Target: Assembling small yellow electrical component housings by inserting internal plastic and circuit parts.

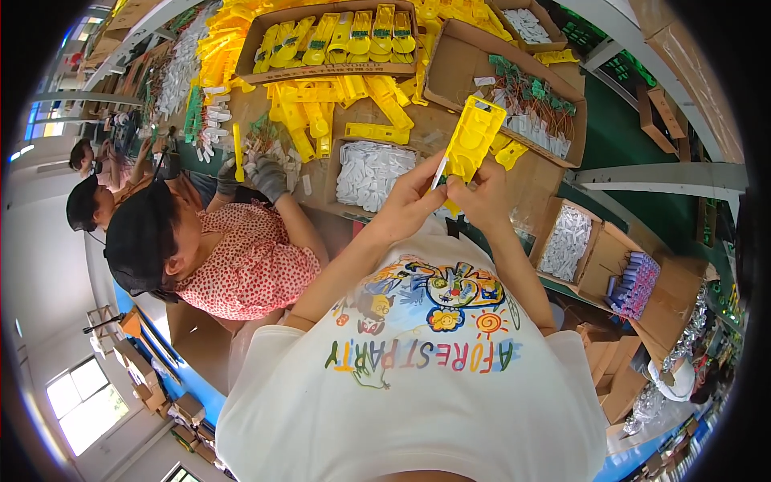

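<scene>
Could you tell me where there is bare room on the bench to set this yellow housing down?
Little. Bare cardboard shows inside the wire box at its left, and the green bench right of it. Around the yellow housing and white-parts box, it is crowded.

Open brown cardboard box (pixel 265 32) at 12 o'clock, yellow parts inside; brown box (pixel 450 56) at 1 o'clock; brown box (pixel 602 257) at 3 o'clock; brown box (pixel 331 173) at centre, white pieces.

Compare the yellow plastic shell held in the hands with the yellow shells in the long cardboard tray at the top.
The held yellow plastic shell is single, raised and gripped by both hands; the trayed yellow shells lie in a row, carrying green boards. Both are yellow plastic.
</scene>
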Demonstrator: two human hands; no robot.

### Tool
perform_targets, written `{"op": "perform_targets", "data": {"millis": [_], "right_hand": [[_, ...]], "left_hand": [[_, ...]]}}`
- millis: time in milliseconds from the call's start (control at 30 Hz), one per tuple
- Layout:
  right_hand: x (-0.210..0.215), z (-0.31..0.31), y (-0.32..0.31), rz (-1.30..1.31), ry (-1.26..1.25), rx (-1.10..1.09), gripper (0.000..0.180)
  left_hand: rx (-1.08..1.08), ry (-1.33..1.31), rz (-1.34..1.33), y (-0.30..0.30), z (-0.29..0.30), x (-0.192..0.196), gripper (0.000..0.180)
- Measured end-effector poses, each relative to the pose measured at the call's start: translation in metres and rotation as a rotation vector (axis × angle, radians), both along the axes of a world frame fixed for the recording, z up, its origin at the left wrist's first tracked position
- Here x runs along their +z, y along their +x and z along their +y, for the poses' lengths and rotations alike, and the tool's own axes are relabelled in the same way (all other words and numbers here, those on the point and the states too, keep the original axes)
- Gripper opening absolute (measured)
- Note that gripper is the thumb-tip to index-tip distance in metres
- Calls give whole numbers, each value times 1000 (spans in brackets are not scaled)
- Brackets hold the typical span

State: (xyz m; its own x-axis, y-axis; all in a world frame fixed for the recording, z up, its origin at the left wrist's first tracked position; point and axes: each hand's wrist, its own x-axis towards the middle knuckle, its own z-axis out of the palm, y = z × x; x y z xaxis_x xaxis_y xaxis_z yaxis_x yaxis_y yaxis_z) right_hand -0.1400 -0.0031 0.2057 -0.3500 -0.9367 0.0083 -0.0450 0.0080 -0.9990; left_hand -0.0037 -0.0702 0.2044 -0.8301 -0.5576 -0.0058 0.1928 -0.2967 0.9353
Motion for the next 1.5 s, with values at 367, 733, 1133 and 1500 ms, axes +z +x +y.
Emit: {"op": "perform_targets", "data": {"millis": [367, 733, 1133, 1500], "right_hand": [[-6, -3, -14, -205, 130, 146, 20], [6, 4, -1, -286, 33, 107, 29], [44, 9, -64, -633, 45, 382, 60], [40, -9, -68, -271, 227, 46, 38]], "left_hand": [[141, 432, 67, -5, -1, -4, 50], [-12, 474, 256, -1, -4, -10, 55], [293, 402, 135, 9, -17, -2, 39], [358, 288, -174, 7, -13, -5, 27]]}}
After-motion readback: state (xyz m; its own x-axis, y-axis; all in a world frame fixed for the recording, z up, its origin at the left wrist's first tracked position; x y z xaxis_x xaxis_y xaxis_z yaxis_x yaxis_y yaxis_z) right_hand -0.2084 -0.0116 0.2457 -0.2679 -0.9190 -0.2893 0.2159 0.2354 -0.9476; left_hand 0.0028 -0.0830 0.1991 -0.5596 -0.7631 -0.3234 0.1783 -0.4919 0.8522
